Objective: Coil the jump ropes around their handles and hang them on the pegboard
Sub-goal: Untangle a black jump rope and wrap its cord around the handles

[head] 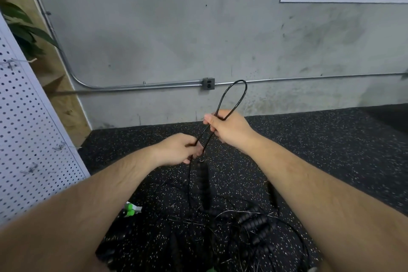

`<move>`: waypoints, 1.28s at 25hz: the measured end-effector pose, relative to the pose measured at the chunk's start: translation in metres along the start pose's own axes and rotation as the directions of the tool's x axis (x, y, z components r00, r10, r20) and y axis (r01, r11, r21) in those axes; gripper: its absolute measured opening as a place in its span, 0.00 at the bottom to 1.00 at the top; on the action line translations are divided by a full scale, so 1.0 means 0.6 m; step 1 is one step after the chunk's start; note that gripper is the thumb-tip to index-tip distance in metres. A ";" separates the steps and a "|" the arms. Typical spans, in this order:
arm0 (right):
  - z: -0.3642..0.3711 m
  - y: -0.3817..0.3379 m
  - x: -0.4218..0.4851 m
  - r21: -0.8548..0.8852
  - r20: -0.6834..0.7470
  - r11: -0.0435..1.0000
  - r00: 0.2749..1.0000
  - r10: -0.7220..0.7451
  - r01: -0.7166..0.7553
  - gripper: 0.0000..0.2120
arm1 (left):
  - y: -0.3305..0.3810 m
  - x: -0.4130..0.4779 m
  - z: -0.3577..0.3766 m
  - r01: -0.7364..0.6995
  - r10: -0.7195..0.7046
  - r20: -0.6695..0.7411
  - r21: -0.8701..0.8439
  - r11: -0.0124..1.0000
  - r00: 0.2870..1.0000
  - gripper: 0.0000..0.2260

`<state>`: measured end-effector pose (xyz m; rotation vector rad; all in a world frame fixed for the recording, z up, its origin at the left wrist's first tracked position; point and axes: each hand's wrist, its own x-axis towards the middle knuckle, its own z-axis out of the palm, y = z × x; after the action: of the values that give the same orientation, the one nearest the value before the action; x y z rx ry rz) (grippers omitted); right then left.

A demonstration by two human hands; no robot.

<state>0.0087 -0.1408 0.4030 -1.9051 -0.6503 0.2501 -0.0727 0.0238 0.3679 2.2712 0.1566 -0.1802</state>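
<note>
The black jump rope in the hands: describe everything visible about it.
The jump rope is a thin, glossy black cord, apparently coated cable. The right hand pinches it into a narrow loop standing upward. Two strands run down to the left hand, which grips them. Below, its ribbed black handle, foam-like, hangs roughly upright, and the cord trails into the tangle on the speckled floor.

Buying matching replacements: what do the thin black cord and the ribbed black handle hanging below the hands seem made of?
Thin black cord: likely plastic-coated cable; glossy, and it holds a stiff, springy loop. Ribbed black handle: probably foam or soft rubber; matte with rounded ridges, though motion blur leaves it open.
</note>
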 end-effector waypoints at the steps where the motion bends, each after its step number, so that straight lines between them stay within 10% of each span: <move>1: -0.002 -0.001 0.001 -0.015 -0.022 1.000 1.000 -0.008 0.007 0.11 | 0.003 0.002 -0.004 0.005 -0.006 -0.067 -0.004 1.000 0.998 0.07; 7: -0.001 0.012 -0.021 -0.175 0.194 0.984 0.979 0.065 -0.030 0.22 | 0.062 0.003 -0.036 -0.322 0.053 -0.537 -0.421 0.848 0.842 0.07; 11: 0.025 0.035 -0.022 -0.274 0.227 0.962 0.972 0.066 -0.002 0.11 | 0.087 0.002 -0.047 -0.476 0.056 -0.599 -0.572 0.668 0.799 0.08; 19: 0.001 -0.009 0.007 -0.057 -0.067 0.997 0.996 -0.056 0.053 0.14 | 0.017 -0.015 0.011 -0.019 0.019 0.001 -0.032 0.999 1.000 0.14; 32: 0.001 -0.014 0.000 0.171 -0.036 0.985 0.999 -0.009 0.015 0.21 | 0.048 0.001 0.034 -0.094 0.057 -0.329 -0.096 0.991 0.943 0.08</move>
<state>0.0055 -0.1379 0.4100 -1.7369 -0.5972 0.2567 -0.0685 -0.0102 0.3764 2.1772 0.2451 0.2426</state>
